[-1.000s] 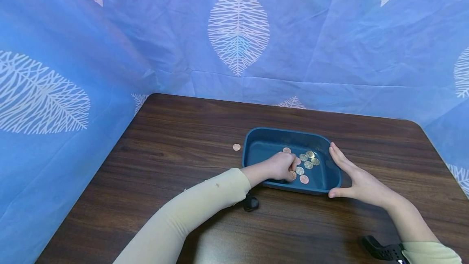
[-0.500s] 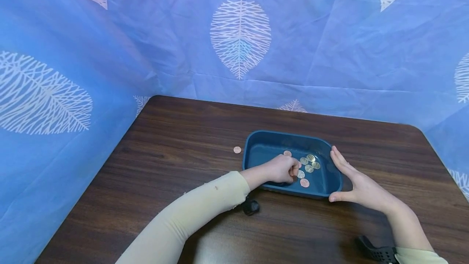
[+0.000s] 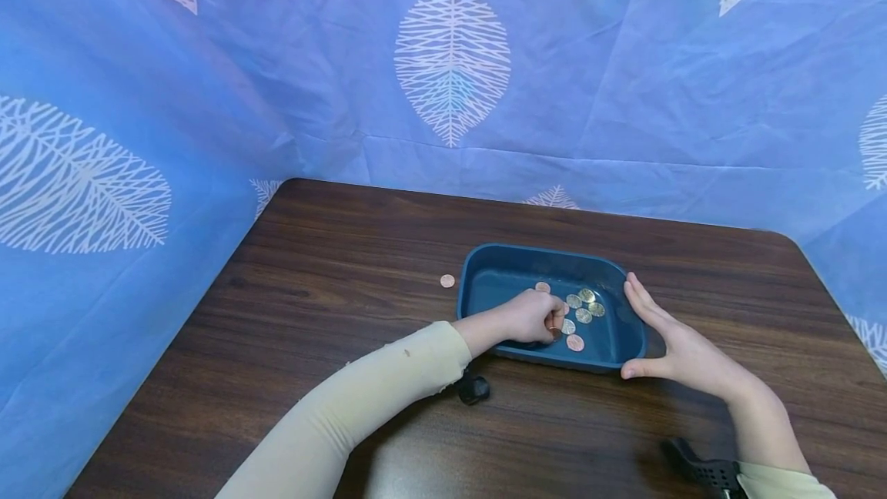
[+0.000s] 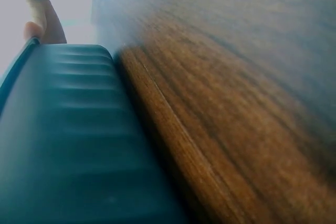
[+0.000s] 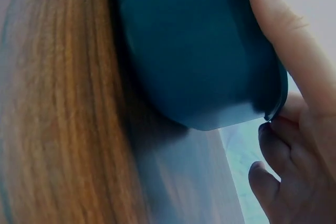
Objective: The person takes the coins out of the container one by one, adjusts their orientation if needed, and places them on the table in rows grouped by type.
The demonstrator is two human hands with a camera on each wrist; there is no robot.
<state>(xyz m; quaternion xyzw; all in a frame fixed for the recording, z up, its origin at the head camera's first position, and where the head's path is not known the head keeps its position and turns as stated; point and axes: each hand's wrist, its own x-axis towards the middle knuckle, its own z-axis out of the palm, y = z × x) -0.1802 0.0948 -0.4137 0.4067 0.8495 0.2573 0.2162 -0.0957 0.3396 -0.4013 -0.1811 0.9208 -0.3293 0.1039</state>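
A blue plastic tray [image 3: 485, 283] stands on the wooden table, with several copper and brass-coloured coins [image 3: 584, 316] in its right half. My left hand [image 3: 530, 317] reaches in over the near rim. Between its thumb and fingertips it pinches a copper coin [image 3: 555, 333], partly hidden by the fingers. At the tray's right end, my right hand [image 3: 682, 345] holds the rim, thumb at the near corner and fingers at the far one. In the right wrist view, the thumb [image 5: 278, 14] lies along the tray wall [image 5: 199, 51]. The left wrist view shows the tray's ribbed outer side [image 4: 84, 129], not my left hand.
One copper coin [image 3: 447, 281] lies on the table [image 3: 333, 276] to the left of the tray. A black wrist-worn device [image 3: 474, 390] hangs under my left wrist, and a black strap [image 3: 707, 471] is on my right. Blue leaf-patterned cloth [image 3: 582, 60] borders the table behind and at the sides.
The copper coin at my left fingertips lay flat on the tray floor a second ago; now it is tilted up in the pinch. My right wrist has shifted slightly left; the tray stays put.
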